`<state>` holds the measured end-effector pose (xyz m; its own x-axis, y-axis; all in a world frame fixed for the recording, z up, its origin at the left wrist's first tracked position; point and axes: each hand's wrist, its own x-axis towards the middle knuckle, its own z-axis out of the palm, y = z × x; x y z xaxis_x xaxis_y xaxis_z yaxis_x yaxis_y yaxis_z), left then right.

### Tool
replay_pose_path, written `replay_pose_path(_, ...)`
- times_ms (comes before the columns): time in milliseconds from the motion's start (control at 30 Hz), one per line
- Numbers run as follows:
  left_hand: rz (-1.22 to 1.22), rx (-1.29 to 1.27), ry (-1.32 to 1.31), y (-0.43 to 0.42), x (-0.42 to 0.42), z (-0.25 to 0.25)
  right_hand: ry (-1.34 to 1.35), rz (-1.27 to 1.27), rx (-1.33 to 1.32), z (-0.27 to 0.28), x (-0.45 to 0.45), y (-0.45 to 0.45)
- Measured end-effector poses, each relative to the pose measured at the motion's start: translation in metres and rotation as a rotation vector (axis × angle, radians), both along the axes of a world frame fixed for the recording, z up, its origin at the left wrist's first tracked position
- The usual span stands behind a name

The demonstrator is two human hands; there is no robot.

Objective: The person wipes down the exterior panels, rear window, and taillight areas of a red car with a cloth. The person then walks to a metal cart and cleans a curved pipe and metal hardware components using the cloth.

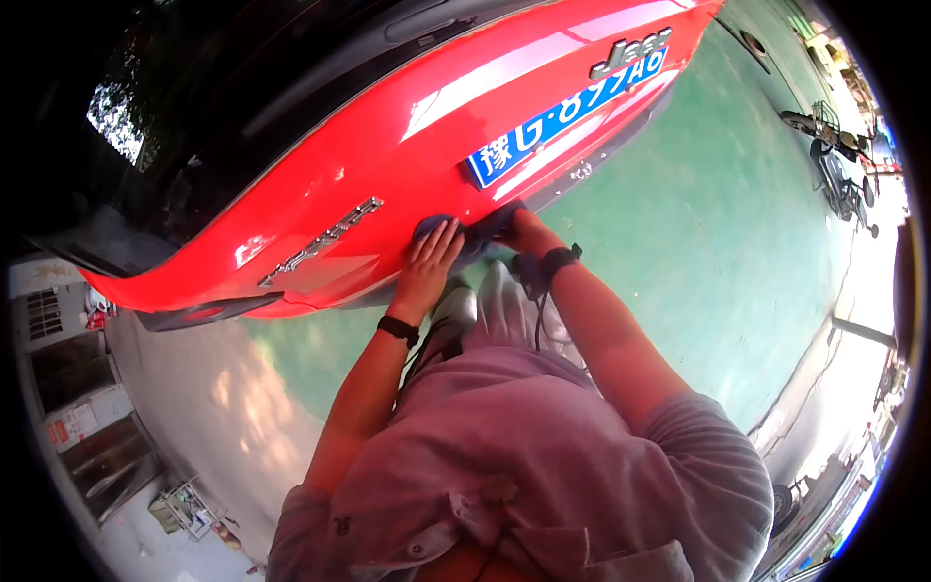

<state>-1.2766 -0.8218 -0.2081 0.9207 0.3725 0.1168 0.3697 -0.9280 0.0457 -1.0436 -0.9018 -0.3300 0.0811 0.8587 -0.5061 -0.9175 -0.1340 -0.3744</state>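
Note:
Against the red rear panel of a car (388,165) sits a dark blue and black tool (477,235) that looks like a polisher, partly covered by my hands. My left hand (433,254) lies over its rounded left end, fingers curved onto it, close to the paint. Wrapped round the dark right end is my right hand (531,233), its fingertips hidden. A dark cord (539,325) hangs below the right wrist. Above the tool is the blue number plate (567,118); chrome lettering (323,241) stands to its left.
The green floor (698,252) stretches below and right of the car. Parked two-wheelers (842,170) stand at the far right. At lower left are shelves (82,417) by a wall and a small metal rack (184,509). My shoe (456,306) is close under the bumper.

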Motion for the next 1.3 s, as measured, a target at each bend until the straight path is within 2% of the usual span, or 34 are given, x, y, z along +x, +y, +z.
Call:
replay_pose_path(100,0.068,0.084,0.070,0.001,-0.057,-0.005,0.148,0.223,0.377,0.008,-0.030,0.006)
replay_pose_path(167,0.147,0.145,0.166,0.001,-0.098,-0.009,-0.006,0.230,0.349,0.010,-0.058,0.018)
replay_pose_path(233,0.289,0.128,0.055,-0.003,-0.129,-0.021,-0.378,0.052,0.010,0.018,-0.093,0.027)
replay_pose_path(267,0.357,0.116,-0.001,-0.007,-0.145,-0.027,-0.700,-0.083,-0.090,0.025,-0.115,0.032)
replay_pose_path(333,0.397,0.103,-0.025,-0.007,-0.155,-0.028,-1.346,-0.370,-0.284,0.074,-0.165,0.046)
replay_pose_path(367,0.405,0.095,-0.040,-0.007,-0.154,-0.025,-1.900,-0.462,-0.290,0.064,-0.181,0.051)
replay_pose_path(467,0.403,0.097,-0.099,0.000,-0.168,-0.027,-2.351,-0.230,0.393,0.103,-0.189,0.057)
replay_pose_path(633,0.448,0.087,-0.144,0.005,-0.204,-0.036,-2.392,-0.184,0.454,0.101,-0.185,0.057)
replay_pose_path(733,0.511,0.121,-0.196,0.009,-0.212,-0.044,-2.533,0.002,0.612,0.121,-0.175,0.049)
replay_pose_path(867,0.627,0.029,-0.360,0.006,-0.206,-0.048,-2.566,-0.042,0.708,0.142,-0.186,0.057)
replay_pose_path(900,0.657,0.024,-0.388,0.006,-0.203,-0.050,-2.597,-0.122,0.830,0.150,-0.191,0.066)
replay_pose_path(1000,0.727,0.031,-0.446,0.007,-0.205,-0.054,-2.698,0.380,0.869,0.187,-0.211,0.082)
replay_pose_path(1033,0.725,0.045,-0.451,0.009,-0.207,-0.055,-2.834,0.430,0.870,0.214,-0.223,0.087)
replay_pose_path(1100,0.751,0.023,-0.526,0.011,-0.210,-0.055,-2.917,0.453,0.826,0.249,-0.247,0.098)
replay_pose_path(1167,0.804,-0.048,-0.673,0.013,-0.210,-0.045,-2.959,0.214,0.841,0.282,-0.268,0.110)
replay_pose_path(1233,0.887,-0.044,-0.828,0.014,-0.203,-0.036,-2.892,-0.286,0.904,0.310,-0.285,0.125)
replay_pose_path(1300,0.944,-0.079,-0.965,0.020,-0.200,-0.027,-2.980,-0.218,0.917,0.318,-0.294,0.134)
